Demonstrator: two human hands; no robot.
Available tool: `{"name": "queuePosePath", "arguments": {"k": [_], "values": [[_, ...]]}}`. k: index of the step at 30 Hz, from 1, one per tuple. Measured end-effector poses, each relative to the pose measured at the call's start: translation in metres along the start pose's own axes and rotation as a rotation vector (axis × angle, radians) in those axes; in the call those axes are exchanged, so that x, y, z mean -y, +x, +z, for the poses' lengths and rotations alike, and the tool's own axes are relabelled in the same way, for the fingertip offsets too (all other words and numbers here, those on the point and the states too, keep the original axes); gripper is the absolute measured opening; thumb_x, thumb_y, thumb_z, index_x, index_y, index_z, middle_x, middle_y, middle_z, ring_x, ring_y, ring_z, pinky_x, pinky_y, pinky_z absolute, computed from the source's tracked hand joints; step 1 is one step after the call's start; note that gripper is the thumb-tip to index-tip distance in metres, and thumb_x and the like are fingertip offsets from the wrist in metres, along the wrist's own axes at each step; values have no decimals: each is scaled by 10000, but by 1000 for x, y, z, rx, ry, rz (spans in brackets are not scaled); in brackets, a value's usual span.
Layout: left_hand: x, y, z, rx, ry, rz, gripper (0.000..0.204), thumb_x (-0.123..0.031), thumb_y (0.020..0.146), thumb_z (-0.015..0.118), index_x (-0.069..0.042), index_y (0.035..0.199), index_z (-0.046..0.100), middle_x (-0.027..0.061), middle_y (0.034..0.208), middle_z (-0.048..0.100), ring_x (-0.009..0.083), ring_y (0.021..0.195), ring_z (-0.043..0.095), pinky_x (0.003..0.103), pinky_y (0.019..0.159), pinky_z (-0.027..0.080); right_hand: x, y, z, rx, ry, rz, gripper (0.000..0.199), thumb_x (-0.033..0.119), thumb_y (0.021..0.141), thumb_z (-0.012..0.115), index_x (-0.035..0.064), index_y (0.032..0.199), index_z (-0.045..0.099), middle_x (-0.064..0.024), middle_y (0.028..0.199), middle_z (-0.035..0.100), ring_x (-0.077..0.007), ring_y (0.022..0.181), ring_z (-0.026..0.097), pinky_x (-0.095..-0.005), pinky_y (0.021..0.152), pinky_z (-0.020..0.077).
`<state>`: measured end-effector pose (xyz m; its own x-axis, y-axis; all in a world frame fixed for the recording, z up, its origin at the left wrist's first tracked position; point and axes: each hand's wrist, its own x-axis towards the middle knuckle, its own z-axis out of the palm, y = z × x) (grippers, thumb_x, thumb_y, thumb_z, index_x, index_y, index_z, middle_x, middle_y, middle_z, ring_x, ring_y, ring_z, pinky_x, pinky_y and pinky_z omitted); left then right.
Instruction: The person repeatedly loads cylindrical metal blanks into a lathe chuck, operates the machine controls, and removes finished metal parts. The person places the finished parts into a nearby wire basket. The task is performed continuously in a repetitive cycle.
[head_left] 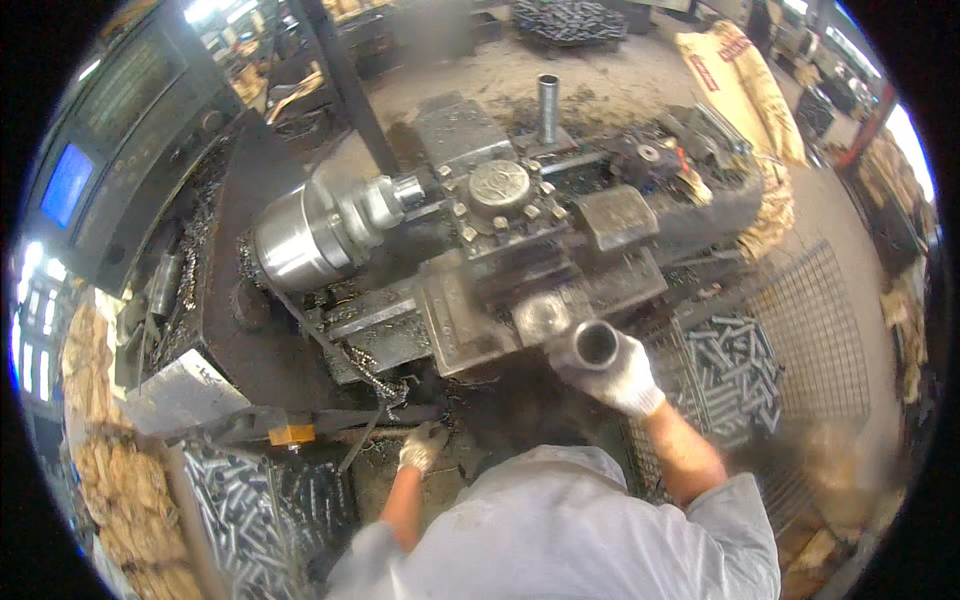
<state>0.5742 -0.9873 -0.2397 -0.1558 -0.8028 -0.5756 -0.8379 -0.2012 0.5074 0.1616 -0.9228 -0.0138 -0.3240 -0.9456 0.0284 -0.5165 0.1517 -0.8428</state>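
Note:
My right hand [632, 382], in a pale work glove, is closed round a metal tube [597, 345] whose open, dark end faces up. It holds the tube over the front of the lathe carriage [460, 318], beside a round shiny handwheel hub [543, 316]. Lower and to the left, my left hand [424, 446], also gloved and darkened at the fingers, is curled by the lathe's front below the bed. What lies in its fingers is too dark to make out. The steel chuck [310, 235] is at the left, facing the bolted tool post [498, 190].
Another metal tube [548, 108] stands upright behind the tool post. A wire crate of metal tubes [733, 375] sits at the right, and more cut tubes [232, 500] lie in a bin at lower left. Curly metal chips [385, 380] hang under the chuck. A yellow sack [745, 90] leans beyond.

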Motion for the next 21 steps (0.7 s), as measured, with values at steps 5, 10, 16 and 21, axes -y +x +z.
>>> {"name": "queuePosePath", "arguments": {"k": [5,10,16,21], "values": [[104,6,-1,-586,-876,-399,450,-406,1047,654,40,1074,708,167,983,777,302,810,751,415,694,590,-7,104,13,135,-45,-162,634,428,767,884,142,1303,704,-155,1149,779,-354,1067,758,-446,899,615],[98,-33,-83,-1363,-648,-646,691,-495,1125,437,9,1599,424,289,1592,498,404,1368,584,441,1152,459,-14,137,-5,333,-228,-155,640,446,793,860,139,1325,678,-158,1154,770,-377,1019,760,-465,866,619],[105,-44,-124,-1463,-175,-389,508,-432,1108,505,17,1324,604,229,1214,720,380,1162,673,486,968,512,32,208,-101,246,-3,-254,346,164,853,793,58,1180,758,-177,1027,785,-327,930,783,-381,841,620],[156,-28,-131,-1110,-1506,-152,421,-402,1033,619,-21,1212,649,94,982,700,264,897,663,435,794,545,82,282,-40,-38,-81,-532,445,118,825,809,32,1252,717,-190,1157,764,-331,1060,761,-375,933,586]]}}
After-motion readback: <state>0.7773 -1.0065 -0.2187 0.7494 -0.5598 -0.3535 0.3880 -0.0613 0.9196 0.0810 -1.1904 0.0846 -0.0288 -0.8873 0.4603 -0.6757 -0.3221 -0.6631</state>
